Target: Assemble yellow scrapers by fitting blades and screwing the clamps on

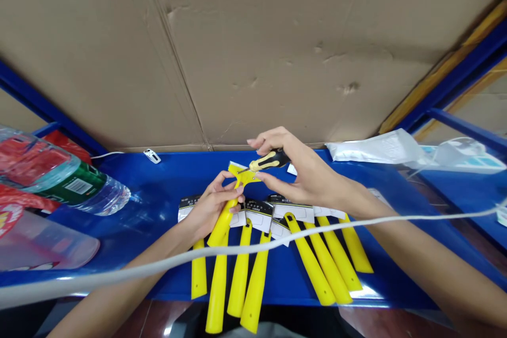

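Note:
My left hand [216,203] is closed round the handle of a yellow scraper [225,222], its wide head turned up and away from me. In my right hand [291,166] is a screwdriver [269,160] with a black and cream handle. Its tip points left and meets the scraper head near a screw. Whether the tip sits in a screw slot is too small to tell. Below my hands lie several more yellow handles [240,274], some with black and white cards [259,216] at their upper ends.
A blue shelf [166,185] carries everything, with a cardboard wall [253,53] behind. At left lie a water bottle [83,185] and a clear plastic container [59,243]. A white packet [376,147] lies at right. A pale cable [158,260] crosses the view in front.

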Demonstrator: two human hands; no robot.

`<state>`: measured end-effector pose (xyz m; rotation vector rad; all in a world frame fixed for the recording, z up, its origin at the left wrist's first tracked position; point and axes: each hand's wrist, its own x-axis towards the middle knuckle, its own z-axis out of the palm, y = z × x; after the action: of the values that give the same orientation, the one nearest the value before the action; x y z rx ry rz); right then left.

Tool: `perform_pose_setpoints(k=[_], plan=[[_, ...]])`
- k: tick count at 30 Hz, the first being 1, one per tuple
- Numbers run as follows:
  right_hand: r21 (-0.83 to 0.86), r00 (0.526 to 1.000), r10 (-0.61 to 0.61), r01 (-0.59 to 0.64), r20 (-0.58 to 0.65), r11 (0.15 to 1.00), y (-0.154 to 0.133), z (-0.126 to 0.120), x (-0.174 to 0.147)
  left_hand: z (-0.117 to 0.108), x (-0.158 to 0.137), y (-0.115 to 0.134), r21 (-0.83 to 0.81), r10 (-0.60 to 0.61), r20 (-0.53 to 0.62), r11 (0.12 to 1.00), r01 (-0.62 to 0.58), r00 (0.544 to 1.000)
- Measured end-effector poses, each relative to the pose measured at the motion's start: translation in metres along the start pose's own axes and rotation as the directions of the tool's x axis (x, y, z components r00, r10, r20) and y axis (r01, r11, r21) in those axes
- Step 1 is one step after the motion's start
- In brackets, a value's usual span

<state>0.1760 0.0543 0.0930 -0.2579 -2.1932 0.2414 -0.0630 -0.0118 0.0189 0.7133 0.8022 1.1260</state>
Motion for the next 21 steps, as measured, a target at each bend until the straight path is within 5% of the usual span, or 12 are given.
perform_pose_setpoints(k=[6,11,16,21], plan=[[-0.018,0.999,-0.031,0.03,-0.025,0.999,-0.002,0.0003,-0.002,-0.0044,0.0005,-0.0003,0.004,-0.004,0.022,1.0,0.003,1.0],[0.103,0.994,0.009,-0.02,0.108,0.995,-0.0029,0.0004,-0.0019,-0.0038,0.0004,0.0013,-0.006,0.001,0.002,1.0,-0.001,1.0],[-0.008,1.0,-0.016,0.015,-0.025,1.0,0.0009,0.0001,-0.0009,0.0006,-0.0008,0.0045,-0.019,0.001,-0.015,1.0,-0.001,1.0],[0.082,0.998,0.015,-0.021,0.065,0.996,0.0041,0.0,-0.0016,0.0011,-0.0006,0.0087,-0.021,0.033,-0.045,0.999,-0.034,0.998]])
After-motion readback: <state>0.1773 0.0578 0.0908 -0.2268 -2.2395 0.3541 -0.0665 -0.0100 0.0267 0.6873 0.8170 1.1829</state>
